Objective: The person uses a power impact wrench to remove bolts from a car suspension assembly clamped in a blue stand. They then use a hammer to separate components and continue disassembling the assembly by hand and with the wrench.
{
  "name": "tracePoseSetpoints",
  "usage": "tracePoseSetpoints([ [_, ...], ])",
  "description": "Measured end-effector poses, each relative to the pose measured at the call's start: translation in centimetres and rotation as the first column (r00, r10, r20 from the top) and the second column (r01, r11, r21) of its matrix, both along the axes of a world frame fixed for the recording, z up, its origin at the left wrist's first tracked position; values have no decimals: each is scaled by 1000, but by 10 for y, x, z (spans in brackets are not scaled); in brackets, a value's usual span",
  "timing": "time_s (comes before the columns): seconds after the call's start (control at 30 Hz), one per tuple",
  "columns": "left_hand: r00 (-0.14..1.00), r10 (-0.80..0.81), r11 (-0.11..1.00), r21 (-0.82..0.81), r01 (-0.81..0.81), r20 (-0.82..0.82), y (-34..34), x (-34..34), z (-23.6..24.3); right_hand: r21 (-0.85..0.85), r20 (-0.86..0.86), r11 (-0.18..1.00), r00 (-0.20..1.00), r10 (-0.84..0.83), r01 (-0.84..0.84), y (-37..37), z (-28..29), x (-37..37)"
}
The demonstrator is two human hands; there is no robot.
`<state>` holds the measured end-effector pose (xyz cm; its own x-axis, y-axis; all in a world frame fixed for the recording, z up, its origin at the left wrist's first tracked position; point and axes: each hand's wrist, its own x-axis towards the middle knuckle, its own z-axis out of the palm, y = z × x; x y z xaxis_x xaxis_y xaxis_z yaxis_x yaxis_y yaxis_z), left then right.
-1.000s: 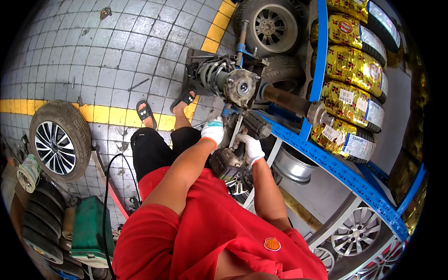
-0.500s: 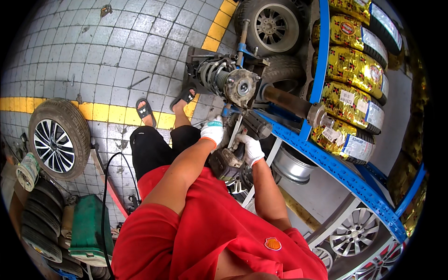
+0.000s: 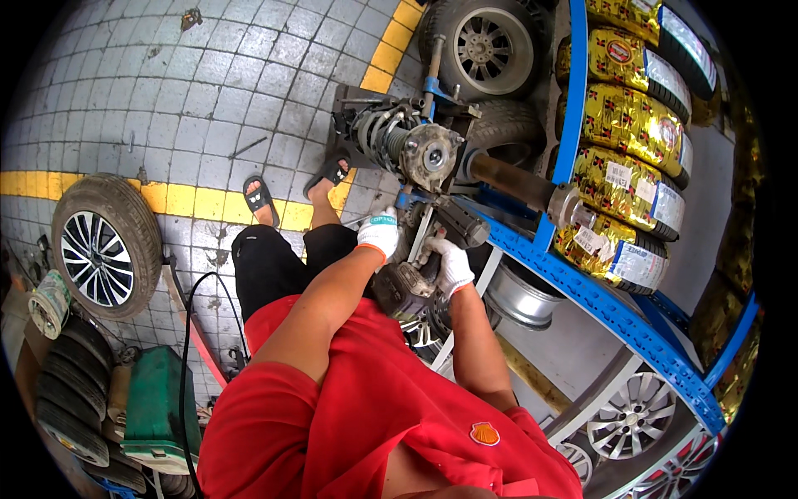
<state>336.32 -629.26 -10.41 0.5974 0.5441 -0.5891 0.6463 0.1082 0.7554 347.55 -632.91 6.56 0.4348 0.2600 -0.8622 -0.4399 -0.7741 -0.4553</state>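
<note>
Open tiled floor to your left, coil-spring strut and hub close ahead of your hands, blue rack beam crowding your right, loose wheel farther left.

A tyre workshop: wrapped tyres on blue racking, loose wheels.

A mounted tyre with alloy rim lies on the tiled floor, across a yellow floor stripe. A green container stands beside stacked tyres. Gold-wrapped tyres occupy the blue rack.
</note>
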Motion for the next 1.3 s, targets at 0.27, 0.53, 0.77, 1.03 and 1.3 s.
tracePoseSetpoints([
  [0.27, 997, -30, 999, -21, 29, -65, 10, 0, 8, 77, -93, 988, 987, -129, 137, 3, 3, -14],
  [0.53, 872, 398, 743, -657, -125, 285, 35, 43, 36, 117, -7, 984, 991, -134, 133, -7, 7, -37],
  [0.77, 668, 740, 36, -988, -149, -73, 28, 65, 32, 108, 121, 985, 982, -146, 133, 2, 10, -57],
  [1.03, 762, 647, 95, -988, -119, -29, 49, 46, 78, 141, 125, 970, 968, -216, 198, -1, 26, -70],
  [1.3, 553, 776, 269, -952, 144, 303, 79, 65, 173, 367, 307, 929, 949, -80, -41, -12, 88, -49],
])
